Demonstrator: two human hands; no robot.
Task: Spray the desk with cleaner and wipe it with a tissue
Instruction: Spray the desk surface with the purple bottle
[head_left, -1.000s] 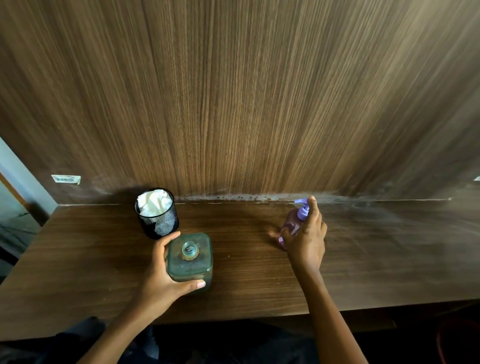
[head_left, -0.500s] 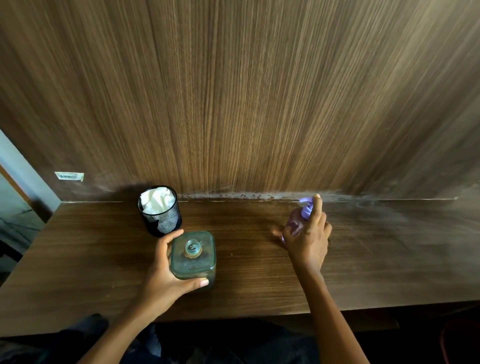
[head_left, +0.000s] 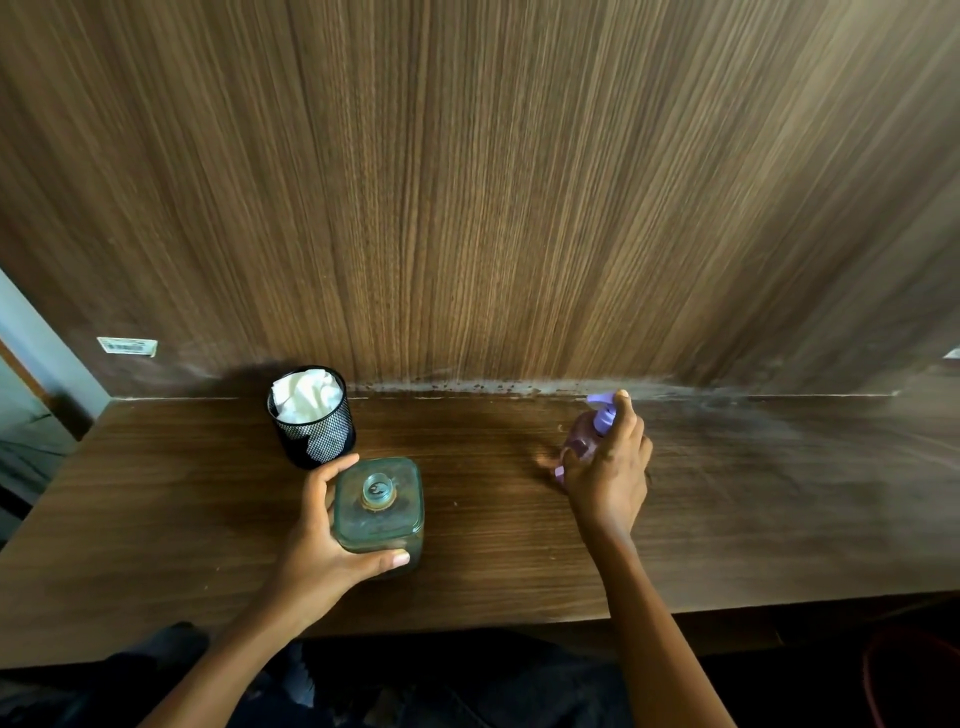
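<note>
My right hand (head_left: 608, 467) grips a small purple spray bottle (head_left: 589, 431) above the middle of the brown wooden desk (head_left: 519, 545), with the forefinger on its lilac nozzle, which points left. My left hand (head_left: 322, 551) is wrapped around a square green glass bottle (head_left: 379, 509) standing on the desk near the front. White tissue (head_left: 306, 395) fills a black mesh cup (head_left: 314, 421) just behind that bottle. A pale dusty film covers the desk's right part (head_left: 779, 441).
A wood-grain wall panel (head_left: 493, 208) rises straight from the desk's back edge, with a grimy seam along the joint. The desk's left end meets a grey wall (head_left: 31, 353). A dark red rim (head_left: 914, 680) shows under the desk at lower right.
Both hands keep their holds. The view has shifted slightly, and the spray bottle has stayed in about the same place over the desk.
</note>
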